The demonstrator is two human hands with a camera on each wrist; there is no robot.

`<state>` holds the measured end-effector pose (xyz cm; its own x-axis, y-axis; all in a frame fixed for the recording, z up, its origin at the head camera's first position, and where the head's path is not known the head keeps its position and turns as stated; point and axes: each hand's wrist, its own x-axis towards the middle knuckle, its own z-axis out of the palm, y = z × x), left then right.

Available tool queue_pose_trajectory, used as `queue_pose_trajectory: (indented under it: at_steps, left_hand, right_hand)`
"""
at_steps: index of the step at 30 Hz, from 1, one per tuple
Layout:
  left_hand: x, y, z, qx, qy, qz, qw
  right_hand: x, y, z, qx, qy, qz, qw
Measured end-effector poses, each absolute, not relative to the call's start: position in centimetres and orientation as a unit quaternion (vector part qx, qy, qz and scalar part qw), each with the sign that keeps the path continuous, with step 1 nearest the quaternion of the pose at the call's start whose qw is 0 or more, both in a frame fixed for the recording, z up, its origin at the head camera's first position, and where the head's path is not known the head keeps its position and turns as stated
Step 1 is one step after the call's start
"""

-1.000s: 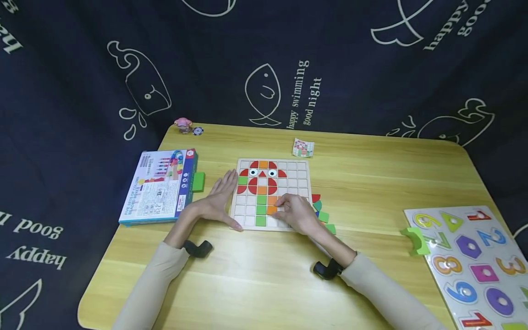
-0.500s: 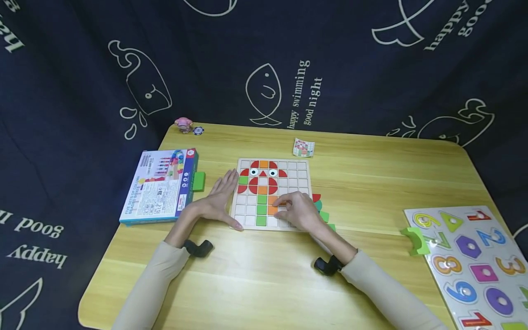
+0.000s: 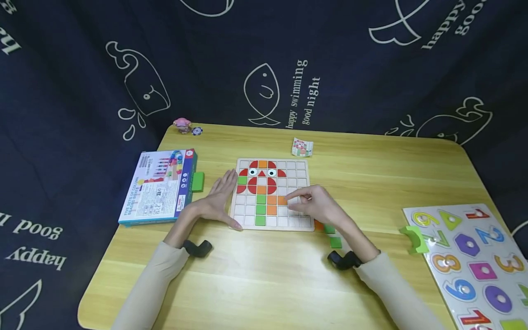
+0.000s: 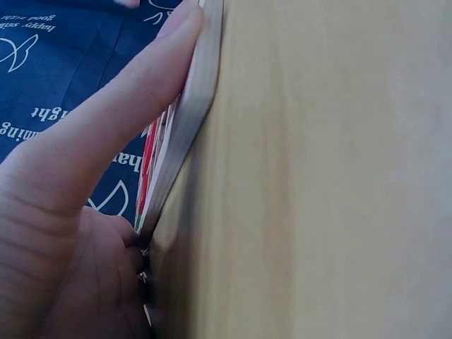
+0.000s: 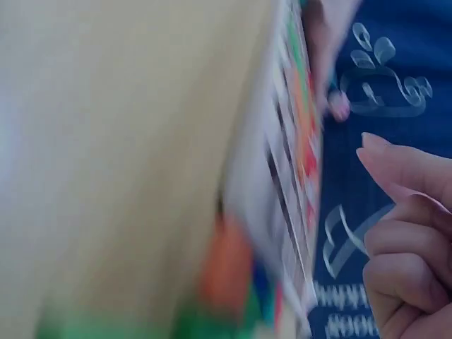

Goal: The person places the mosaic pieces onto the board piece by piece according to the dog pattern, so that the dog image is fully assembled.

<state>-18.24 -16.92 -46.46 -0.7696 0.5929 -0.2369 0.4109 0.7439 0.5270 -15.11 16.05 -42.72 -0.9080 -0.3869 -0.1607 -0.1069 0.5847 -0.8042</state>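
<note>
A wooden grid board [image 3: 295, 221] lies mid-table, bearing red rounded pieces [image 3: 254, 185], two eye tiles [image 3: 253, 172], green square tiles [image 3: 261, 209] and orange square tiles [image 3: 272, 210]. Along its left edge rests my left hand [image 3: 216, 201], fingers spread and thumb at the front corner; in the left wrist view the thumb [image 4: 120, 113] lies along the board's side. Over the board's right part is my right hand [image 3: 315, 204], its thumb and index finger apart, other fingers bent, no piece visible in it. Its fingertips are close beside an orange tile [image 3: 282, 200]; contact is unclear.
Loose green tiles [image 3: 336, 242] and an orange piece [image 3: 319, 225] lie right of the board. A pattern card [image 3: 302, 147] sits behind it. Left stand a toy box [image 3: 156, 188] and a green block [image 3: 198, 182]. At right lie a number puzzle [image 3: 466, 261] and a green arch block [image 3: 416, 239].
My right hand has moved right, away from the orange tiles at the board's middle, uncovering another orange tile. The left hand stays at the board's left edge.
</note>
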Motion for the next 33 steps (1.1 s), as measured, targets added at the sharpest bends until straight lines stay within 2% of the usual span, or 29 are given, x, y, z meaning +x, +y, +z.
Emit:
queue_pose_trajectory:
  at_steps: [4, 9, 15, 27, 33]
  left_hand:
    - [-18.3, -16.9, -46.4, 0.272, 0.911, 0.233, 0.205]
    - [-18.1, -17.2, -46.3, 0.269, 0.913, 0.232, 0.203]
    - [-18.2, -17.1, -46.5, 0.277, 0.911, 0.234, 0.197]
    - [-18.1, -17.0, -46.4, 0.272, 0.912, 0.234, 0.198]
    - [-18.1, -17.0, -46.4, 0.272, 0.911, 0.237, 0.199]
  right_hand:
    - [-13.9, 20.5, -42.2, -0.110, 0.900, -0.397, 0.141]
    - [-12.5, 23.4, -43.2, -0.078, 0.902, -0.393, 0.160]
    - [-11.3, 23.3, -44.3, -0.082, 0.894, -0.395, 0.195]
    - [-10.3, 22.2, -44.2, -0.060, 0.913, -0.358, 0.184]
    - [-10.2, 21.8, -44.2, -0.079, 0.916, -0.351, 0.176]
